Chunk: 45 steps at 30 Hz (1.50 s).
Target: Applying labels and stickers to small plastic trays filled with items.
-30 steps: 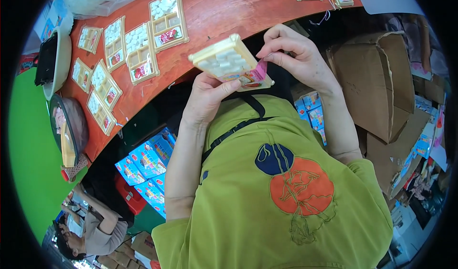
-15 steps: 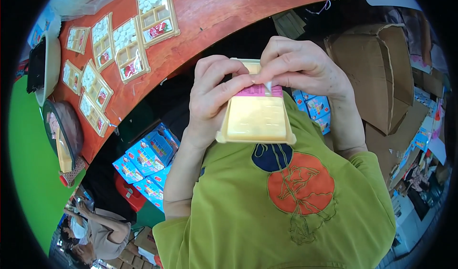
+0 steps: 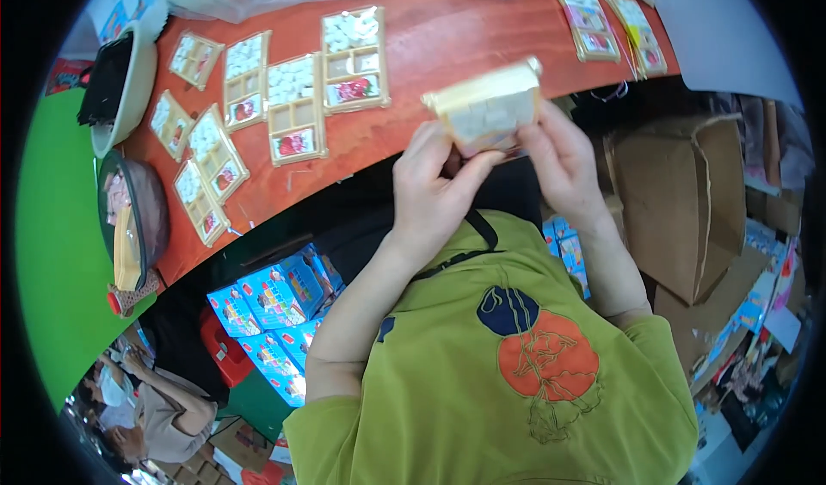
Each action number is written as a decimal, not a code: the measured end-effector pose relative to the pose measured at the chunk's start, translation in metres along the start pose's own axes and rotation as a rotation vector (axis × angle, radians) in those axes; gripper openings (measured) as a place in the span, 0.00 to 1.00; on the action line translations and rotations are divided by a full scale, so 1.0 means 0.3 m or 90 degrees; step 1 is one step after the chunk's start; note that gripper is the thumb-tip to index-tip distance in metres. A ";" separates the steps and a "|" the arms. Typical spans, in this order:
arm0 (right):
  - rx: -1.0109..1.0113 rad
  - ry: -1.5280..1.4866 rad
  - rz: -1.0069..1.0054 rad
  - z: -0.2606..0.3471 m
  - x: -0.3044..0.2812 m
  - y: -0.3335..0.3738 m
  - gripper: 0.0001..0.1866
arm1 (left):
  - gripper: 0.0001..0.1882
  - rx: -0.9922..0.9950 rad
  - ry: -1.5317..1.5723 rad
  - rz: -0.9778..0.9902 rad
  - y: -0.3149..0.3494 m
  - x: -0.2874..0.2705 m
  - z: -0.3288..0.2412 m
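Observation:
Both hands hold a cream plastic compartment tray point(image 3: 492, 113) up in front of me, at the table's near edge. Whitish pieces show in its face; blur hides the finer details. My left hand point(image 3: 434, 179) grips the tray's lower left part, thumb pressed along the near side. On the opposite side, my right hand point(image 3: 564, 162) has its fingers closed on the edge. Similar filled trays lie on the table to the left, among them a large tray point(image 3: 354, 59) with white pieces and a strawberry-picture card.
The red-brown table point(image 3: 447, 42) curves across the far side. On its left stand a mesh basket point(image 3: 146, 214) and a white basin point(image 3: 138, 80). More trays point(image 3: 588, 20) lie far right. Blue printed boxes point(image 3: 280, 296) sit below the table; an open cardboard carton point(image 3: 671, 201) stands right.
Both hands have moved away from my body toward the table. The tray has turned from its flat cream underside with a pink label to a tilted face showing whitish pieces.

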State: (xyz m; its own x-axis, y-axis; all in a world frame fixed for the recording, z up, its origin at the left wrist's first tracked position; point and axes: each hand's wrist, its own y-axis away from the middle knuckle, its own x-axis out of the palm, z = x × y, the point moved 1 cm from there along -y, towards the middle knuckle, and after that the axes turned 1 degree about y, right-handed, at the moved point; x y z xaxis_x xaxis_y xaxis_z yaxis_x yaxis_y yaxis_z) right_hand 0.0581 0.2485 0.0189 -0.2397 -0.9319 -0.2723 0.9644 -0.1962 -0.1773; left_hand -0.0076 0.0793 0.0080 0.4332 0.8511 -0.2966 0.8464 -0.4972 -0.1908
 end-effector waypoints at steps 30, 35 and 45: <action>-0.306 0.345 -0.156 -0.189 0.156 -1.054 0.07 | 0.22 -0.100 0.049 -0.298 -0.957 -0.312 0.326; -0.308 0.333 -0.167 -0.182 0.171 -1.192 0.06 | 0.30 -0.128 0.131 -0.344 -1.165 -0.363 0.351; -0.425 0.380 -0.085 -0.131 0.242 -1.365 0.05 | 0.33 -0.063 0.253 -0.274 -1.179 -0.372 0.313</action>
State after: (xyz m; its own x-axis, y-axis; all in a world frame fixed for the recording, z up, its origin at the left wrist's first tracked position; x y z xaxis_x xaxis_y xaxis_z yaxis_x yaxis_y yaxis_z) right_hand -0.3586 0.2732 0.0347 -0.5418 -0.5646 -0.6227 0.7041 0.0997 -0.7030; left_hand -0.3844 0.1444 0.0207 0.1112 0.9801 0.1647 0.9883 -0.0916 -0.1222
